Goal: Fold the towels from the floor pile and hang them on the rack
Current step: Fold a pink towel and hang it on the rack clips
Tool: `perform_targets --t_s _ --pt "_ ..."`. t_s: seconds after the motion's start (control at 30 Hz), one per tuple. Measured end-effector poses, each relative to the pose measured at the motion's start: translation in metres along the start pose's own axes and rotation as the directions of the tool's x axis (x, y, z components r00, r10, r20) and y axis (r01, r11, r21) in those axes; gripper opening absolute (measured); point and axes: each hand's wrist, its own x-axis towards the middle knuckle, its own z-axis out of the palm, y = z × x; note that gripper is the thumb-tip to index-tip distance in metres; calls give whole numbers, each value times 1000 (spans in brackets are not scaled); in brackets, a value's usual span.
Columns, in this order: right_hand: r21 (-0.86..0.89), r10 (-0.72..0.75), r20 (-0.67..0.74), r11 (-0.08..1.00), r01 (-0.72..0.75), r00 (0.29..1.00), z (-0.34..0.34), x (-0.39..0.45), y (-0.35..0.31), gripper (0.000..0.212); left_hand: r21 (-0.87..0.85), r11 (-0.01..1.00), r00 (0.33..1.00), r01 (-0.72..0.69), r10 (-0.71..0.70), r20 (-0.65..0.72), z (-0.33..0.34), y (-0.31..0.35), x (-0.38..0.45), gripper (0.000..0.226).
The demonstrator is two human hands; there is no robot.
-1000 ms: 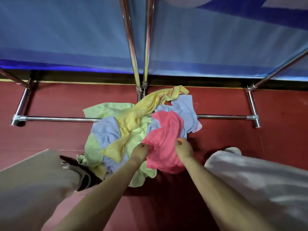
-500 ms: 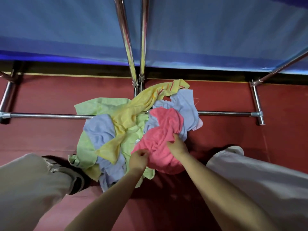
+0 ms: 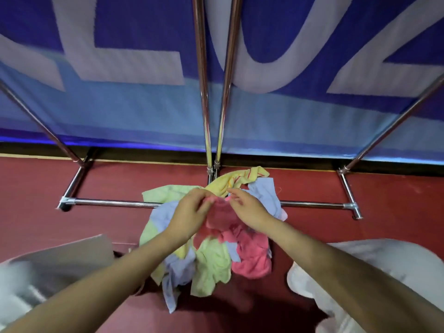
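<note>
Crouched over the floor pile point(image 3: 211, 248), 2 hands, left hand point(image 3: 189, 212) and right hand point(image 3: 249, 210), pinch the pink towel point(image 3: 249, 255) by its top edge, apparently seeking corners to fold before the rack point(image 3: 211, 92).

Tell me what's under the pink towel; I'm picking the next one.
Under the pink towel, held up by both hands, lie green and blue towels. Anything lower in the pile is covered.

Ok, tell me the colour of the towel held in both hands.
Pink towel, pinched by left hand and right hand; head view.
</note>
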Motion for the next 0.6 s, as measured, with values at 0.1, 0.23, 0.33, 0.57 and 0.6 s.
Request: perform_targets --t_s 0.1,0.23,0.33,0.57,0.6 --pt "22 -182 27 983 181 983 -9 -31 -43 44 61 976 977 -208 210 -26 -37 35 -19 17" --pt "105 -308 107 949 297 946 -5 -74 -82 25 110 935 935 -338 346 -75 -62 54 -53 14" --pt "81 -336 151 942 327 930 8 -97 -85 28 93 960 951 -266 277 -137 -67 42 -77 15" --pt "31 -327 19 945 326 945 22 -125 -59 27 47 989 984 -142 146 -101 -58 29 -98 17" --pt "21 -334 -18 942 334 942 21 -127 -56 26 46 991 989 -125 128 -77 -56 27 -100 19"
